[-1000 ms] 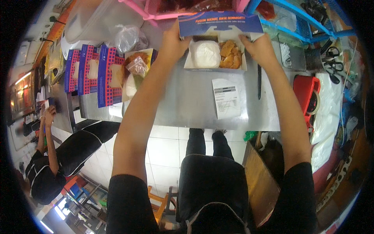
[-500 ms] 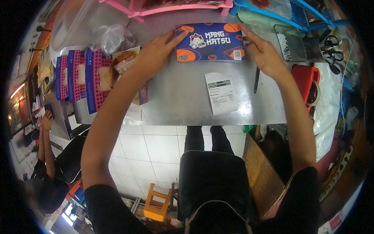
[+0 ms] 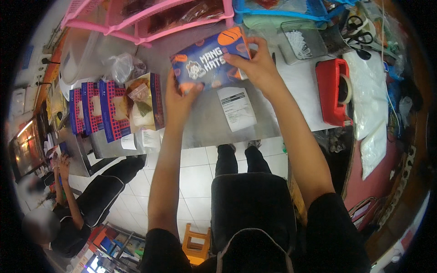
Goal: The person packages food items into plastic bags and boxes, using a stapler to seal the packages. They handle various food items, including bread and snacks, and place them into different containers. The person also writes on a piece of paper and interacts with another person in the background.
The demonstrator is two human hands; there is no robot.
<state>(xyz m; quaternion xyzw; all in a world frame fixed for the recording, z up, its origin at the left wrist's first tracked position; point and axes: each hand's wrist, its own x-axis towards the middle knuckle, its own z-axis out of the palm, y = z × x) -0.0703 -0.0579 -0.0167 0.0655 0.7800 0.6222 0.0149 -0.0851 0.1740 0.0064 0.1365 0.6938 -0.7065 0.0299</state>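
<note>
Between my two hands is a closed blue and orange cardboard food box (image 3: 210,60), tilted with its right end higher, over the steel table (image 3: 195,129). My left hand (image 3: 180,93) grips its lower left corner, thumb on top. At the right end my right hand (image 3: 256,63) holds it, thumb on the lid and fingers behind. Just below the box lies a printed paper slip (image 3: 237,109). To the left of my left hand stands an open food box (image 3: 144,107) with a plastic packet and something white inside. Several patterned boxes (image 3: 114,111) stand in a row beside it.
Pink racks (image 3: 136,25) and a blue rack (image 3: 282,12) line the far side. On the right are a red tape dispenser (image 3: 331,93), white plastic bags (image 3: 371,98), a clear tray (image 3: 302,43) and scissors (image 3: 359,36). A person (image 3: 68,200) works at the far left.
The box has gone from lying flat to tilted in my hands, and moved left and nearer. My hands have shifted from its upper edges to grip its ends. The whole view has turned somewhat.
</note>
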